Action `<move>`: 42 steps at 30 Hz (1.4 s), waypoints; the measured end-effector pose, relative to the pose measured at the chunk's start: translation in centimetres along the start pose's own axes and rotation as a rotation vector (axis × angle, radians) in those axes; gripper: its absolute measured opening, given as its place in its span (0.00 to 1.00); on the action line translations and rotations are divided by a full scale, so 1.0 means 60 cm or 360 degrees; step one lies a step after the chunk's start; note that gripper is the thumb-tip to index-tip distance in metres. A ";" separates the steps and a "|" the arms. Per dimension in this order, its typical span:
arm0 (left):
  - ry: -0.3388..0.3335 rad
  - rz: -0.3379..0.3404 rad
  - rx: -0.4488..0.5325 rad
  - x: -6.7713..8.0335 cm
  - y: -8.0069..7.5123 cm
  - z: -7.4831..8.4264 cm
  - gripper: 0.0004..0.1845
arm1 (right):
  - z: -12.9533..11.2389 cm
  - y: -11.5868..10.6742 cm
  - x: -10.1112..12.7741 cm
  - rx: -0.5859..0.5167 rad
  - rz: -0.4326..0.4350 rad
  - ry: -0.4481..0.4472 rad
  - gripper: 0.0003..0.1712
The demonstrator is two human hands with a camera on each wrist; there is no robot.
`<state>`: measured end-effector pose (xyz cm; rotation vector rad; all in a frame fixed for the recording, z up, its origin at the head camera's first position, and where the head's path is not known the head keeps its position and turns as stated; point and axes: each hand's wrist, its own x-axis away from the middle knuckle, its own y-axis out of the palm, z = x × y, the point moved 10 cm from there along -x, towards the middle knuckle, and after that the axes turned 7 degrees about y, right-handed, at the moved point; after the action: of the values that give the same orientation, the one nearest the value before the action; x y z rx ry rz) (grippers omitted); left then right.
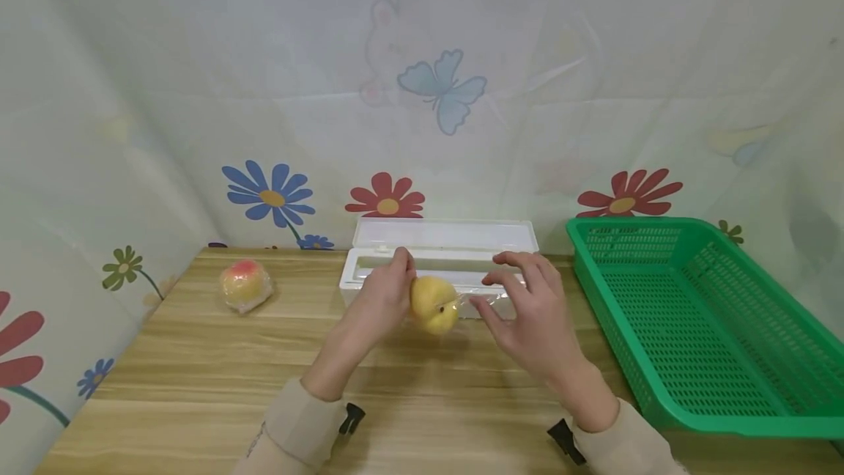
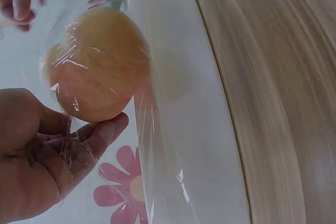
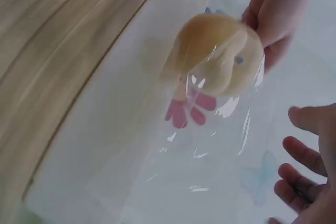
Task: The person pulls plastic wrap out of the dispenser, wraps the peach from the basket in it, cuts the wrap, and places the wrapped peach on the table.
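Observation:
A yellow peach (image 1: 432, 305) hangs over the front of the white cling film box, covered in clear cling film (image 3: 197, 156). My left hand (image 1: 384, 293) grips the peach from its left side, and in the left wrist view the fingers (image 2: 100, 135) lie under the fruit with film bunched at the thumb. Loose film spreads from the peach toward my right hand (image 1: 537, 310). That hand is apart from the fruit, its thumb and fingers spread and bent. The long white box (image 1: 349, 277) stands with its lid (image 1: 448, 233) raised behind the hands.
A second peach (image 1: 245, 286), red-topped and wrapped in film, sits at the left of the wooden table (image 1: 217, 380). On the right stands a green plastic basket (image 1: 609, 336). A flower-patterned curtain (image 1: 316, 116) hangs behind the table.

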<state>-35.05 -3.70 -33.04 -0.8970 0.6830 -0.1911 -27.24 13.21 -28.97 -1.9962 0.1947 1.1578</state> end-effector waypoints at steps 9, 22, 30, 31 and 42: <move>-0.0109 0.0025 0.0131 0.000 -0.002 -0.015 0.04 | -0.064 0.096 0.031 0.0175 -0.0509 -0.0168 0.49; -0.0140 -0.0010 0.0165 -0.001 -0.005 -0.028 0.04 | -0.039 0.127 0.009 0.0144 -0.0561 0.0034 0.50; -0.0145 -0.0053 0.0219 0.000 -0.015 -0.037 0.04 | -0.018 0.131 0.000 -0.0050 -0.0553 0.0163 0.48; -0.0138 -0.0056 0.0226 0.000 -0.017 -0.039 0.03 | -0.015 0.131 -0.001 -0.0075 -0.0551 0.0175 0.48; 0.0310 0.0138 0.0230 0.000 -0.075 0.038 0.09 | 0.002 0.128 -0.006 -0.0134 -0.0614 0.0239 0.49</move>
<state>-33.07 -5.01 -28.56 -0.7142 0.8762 -0.2492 -31.31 8.10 -33.06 -2.0796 -0.1612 0.7826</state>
